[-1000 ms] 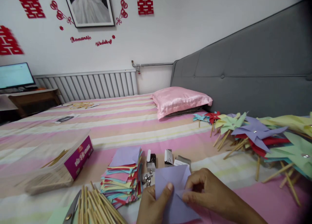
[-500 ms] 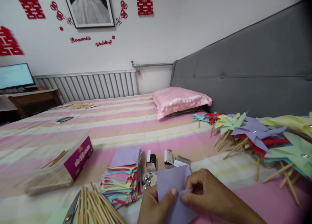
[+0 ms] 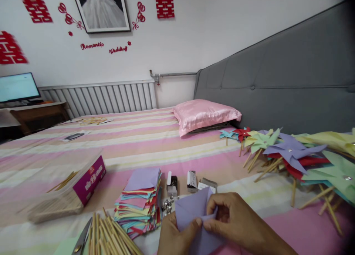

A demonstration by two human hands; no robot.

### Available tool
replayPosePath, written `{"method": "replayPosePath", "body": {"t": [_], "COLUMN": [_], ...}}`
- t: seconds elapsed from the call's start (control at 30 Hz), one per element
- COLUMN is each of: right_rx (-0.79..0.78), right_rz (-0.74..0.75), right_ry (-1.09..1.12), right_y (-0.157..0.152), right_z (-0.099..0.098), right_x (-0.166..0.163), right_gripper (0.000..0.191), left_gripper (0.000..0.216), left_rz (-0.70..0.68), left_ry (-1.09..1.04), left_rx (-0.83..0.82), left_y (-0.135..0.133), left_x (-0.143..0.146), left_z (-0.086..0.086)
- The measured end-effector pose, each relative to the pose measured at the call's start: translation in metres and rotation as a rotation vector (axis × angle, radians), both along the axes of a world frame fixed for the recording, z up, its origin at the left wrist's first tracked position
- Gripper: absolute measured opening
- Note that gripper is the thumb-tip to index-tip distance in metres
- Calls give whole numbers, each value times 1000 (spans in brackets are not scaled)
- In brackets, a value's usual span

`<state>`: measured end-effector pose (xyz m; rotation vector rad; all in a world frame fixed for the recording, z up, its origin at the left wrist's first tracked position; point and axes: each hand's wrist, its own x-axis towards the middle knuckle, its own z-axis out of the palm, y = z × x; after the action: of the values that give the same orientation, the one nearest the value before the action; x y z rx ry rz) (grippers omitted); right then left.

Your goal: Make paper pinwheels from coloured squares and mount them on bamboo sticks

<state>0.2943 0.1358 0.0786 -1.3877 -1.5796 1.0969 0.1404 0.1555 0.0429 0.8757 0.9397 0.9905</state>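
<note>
Both my hands hold a lilac paper square (image 3: pixel 192 214) low in the middle of the view. My left hand (image 3: pixel 174 236) pinches it with the thumb on top. My right hand (image 3: pixel 235 221) curls its fingers over a folded-in corner beside that thumb. To the left lies a stack of coloured paper squares (image 3: pixel 140 201). Small open boxes (image 3: pixel 180 181) and shiny pins (image 3: pixel 166 205) sit just beyond the paper.
Finished paper pinwheels (image 3: pixel 294 155) on wooden sticks are heaped at the right by the grey headboard (image 3: pixel 277 77). Loose wooden sticks (image 3: pixel 111 236) and scissors (image 3: pixel 81 240) lie at lower left, beside a clear box of sticks (image 3: pixel 61 188). A pink pillow (image 3: pixel 203 114) rests further back.
My right hand has folded another corner of the lilac paper toward the centre, and my left thumb has slid slightly right to hold it. The paper looks more bunched.
</note>
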Motion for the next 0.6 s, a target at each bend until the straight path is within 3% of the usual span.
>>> {"method": "replayPosePath", "body": {"t": [0.2,0.6], "right_rx": [86,124], "right_rz": [-70,-98], "right_ry": [202,140], "right_y": [4,5], "right_z": [1,0], "right_x": [-10,-9], "right_gripper": [21,32], "left_gripper": [34,31], "left_rz": [71,73], "left_ry": [-138,-186], "left_rx": [-62,-96], "left_y": [0,-4], "left_x": [4,7], "left_z": [3,10]}}
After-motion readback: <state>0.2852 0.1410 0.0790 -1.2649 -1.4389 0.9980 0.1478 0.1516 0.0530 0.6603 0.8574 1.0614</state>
